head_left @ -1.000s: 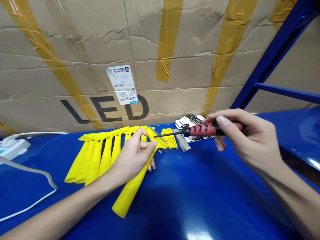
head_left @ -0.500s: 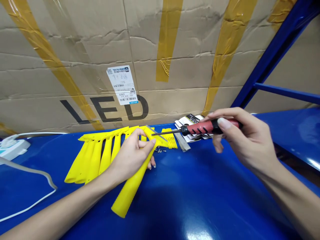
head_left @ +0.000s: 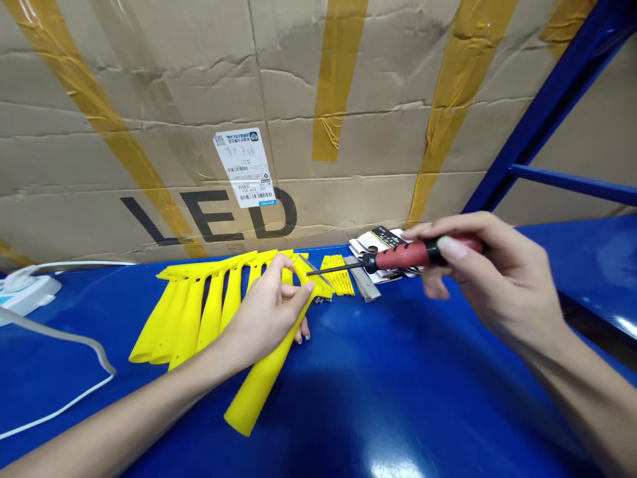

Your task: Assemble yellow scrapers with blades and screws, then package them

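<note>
Both our hands are full: left hand [head_left: 266, 311] closes its fingers around a yellow handle [head_left: 266, 380] above the tabletop [head_left: 393, 378]; right hand [head_left: 507, 275] curls its fingers round a screwdriver [head_left: 405, 255], tip at the handle's far end.

Big cardboard box [head_left: 388, 143] standing behind blue glossy desk [head_left: 388, 378]. On box: yellow-brown tape strips [head_left: 338, 86], black letters "LED" [head_left: 219, 217], white label [head_left: 245, 169] with barcodes, covering small part of D. At left edge, white socket block [head_left: 32, 299], pale cable [head_left: 60, 334] lying on desk. At right, slanted blue metal post [head_left: 547, 109] with thin crossbar [head_left: 572, 182].
</note>
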`<state>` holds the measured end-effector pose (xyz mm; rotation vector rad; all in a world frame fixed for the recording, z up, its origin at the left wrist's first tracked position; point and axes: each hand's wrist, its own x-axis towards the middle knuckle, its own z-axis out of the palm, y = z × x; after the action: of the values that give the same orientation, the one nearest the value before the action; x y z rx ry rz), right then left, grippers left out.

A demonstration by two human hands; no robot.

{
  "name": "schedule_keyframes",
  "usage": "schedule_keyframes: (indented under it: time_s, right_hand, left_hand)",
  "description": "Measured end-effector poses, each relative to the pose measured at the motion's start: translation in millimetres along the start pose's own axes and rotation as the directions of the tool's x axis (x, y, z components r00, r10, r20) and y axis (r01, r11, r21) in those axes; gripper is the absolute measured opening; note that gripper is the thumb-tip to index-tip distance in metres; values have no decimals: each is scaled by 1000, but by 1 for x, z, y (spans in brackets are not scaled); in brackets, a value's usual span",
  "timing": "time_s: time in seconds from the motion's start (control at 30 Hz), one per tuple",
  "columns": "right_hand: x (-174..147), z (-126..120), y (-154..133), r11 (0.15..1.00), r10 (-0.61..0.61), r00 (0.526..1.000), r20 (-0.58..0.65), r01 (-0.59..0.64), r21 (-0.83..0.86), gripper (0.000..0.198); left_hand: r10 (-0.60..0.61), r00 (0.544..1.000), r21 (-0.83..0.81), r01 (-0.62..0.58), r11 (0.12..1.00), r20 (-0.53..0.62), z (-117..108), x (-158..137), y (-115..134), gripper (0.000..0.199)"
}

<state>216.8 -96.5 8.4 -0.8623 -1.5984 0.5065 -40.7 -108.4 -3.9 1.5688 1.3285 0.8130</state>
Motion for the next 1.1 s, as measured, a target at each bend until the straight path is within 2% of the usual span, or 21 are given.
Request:
schedule_keyframes:
  time_s: [0.07, 0.17, 0.2, 0.37, 0.5, 0.6, 0.7, 0.8, 0.93, 1.03, 1.1]
  right_hand:
    - [0, 0, 1, 1000, -12, 1000, 4, 12, 6, 9]
    - [1, 1, 2, 994, -63, 998, -4, 63, 87, 30]
    - [1, 1, 2, 994, -49, 999, -2, 48, 100, 33]
    - [1, 6, -3, 997, 77, 996, -53, -76, 5, 18]
    - [3, 6, -1, 985, 146, 985, -95, -137, 102, 18]
    - [7, 3, 3, 936, 258, 958, -130, -214, 280, 15]
    - [10, 2, 5, 875, 365, 921, -135, -289, 389, 12]
    - [10, 3, 6, 860, 433, 887, -161, -353, 368, 15]
    - [9, 7, 8, 868, 465, 864, -192, -402, 291, 19]
    - [8, 10, 12, 856, 491, 850, -190, -429, 288, 22]
    - [8, 12, 14, 823, 548, 810, -207, -478, 307, 23]
  left_hand:
    - [-7, 1000, -6, 7, 1000, -6, 0, 0, 1, 26]
    - [-9, 1000, -20, 9, 1000, -6, 0, 1, 2, 27]
    - [-9, 1000, -23, 9, 1000, -4, 0, 1, 2, 28]
    - [-11, 1000, -27, 10, 1000, -2, -2, 2, 2, 25]
    - [-13, 999, -84, 9, 996, -48, -6, 2, 5, 29]
    - [53, 993, -51, -58, 997, -103, -12, 1, 10, 26]
    - [198, 971, 89, -187, 978, -133, -20, 1, 12, 19]
    - [354, 926, 287, -307, 907, -130, -25, 3, 9, 20]
    - [538, 842, 575, -453, 682, 26, -27, 7, -2, 20]
    - [574, 796, 651, -541, 532, 193, -28, 10, -9, 20]
    - [543, 799, 682, -548, 485, 257, -28, 11, -11, 23]
